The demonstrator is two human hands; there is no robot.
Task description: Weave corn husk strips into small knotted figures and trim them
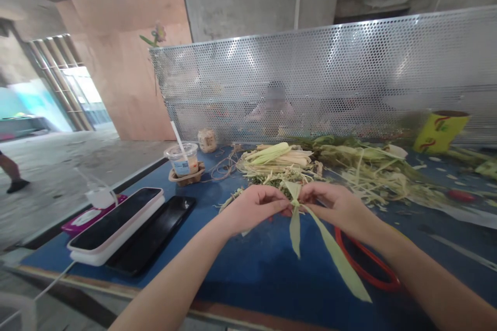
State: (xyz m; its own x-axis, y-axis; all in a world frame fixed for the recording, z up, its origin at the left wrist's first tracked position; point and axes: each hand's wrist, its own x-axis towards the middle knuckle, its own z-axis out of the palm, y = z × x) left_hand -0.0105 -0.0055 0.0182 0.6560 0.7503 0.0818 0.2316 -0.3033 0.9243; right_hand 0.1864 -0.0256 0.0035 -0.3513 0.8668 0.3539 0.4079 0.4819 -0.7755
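Observation:
My left hand (pixel 254 207) and my right hand (pixel 334 204) meet over the blue table (pixel 248 269), both pinching pale green corn husk strips (pixel 297 220). The strips are crossed or knotted between my fingertips, and two long ends hang down toward me, one reaching (pixel 341 264). Just beyond my hands lies a heap of husks and stripped corn ears (pixel 277 158).
Two phones, one white-cased (pixel 116 222) and one black (pixel 155 238), lie at the left. A plastic drink cup with a straw (pixel 182 160) stands behind them. A red ring (pixel 365 264) lies under my right forearm. A yellow cup (pixel 440 132) and a perforated metal screen (pixel 330 77) stand at the back.

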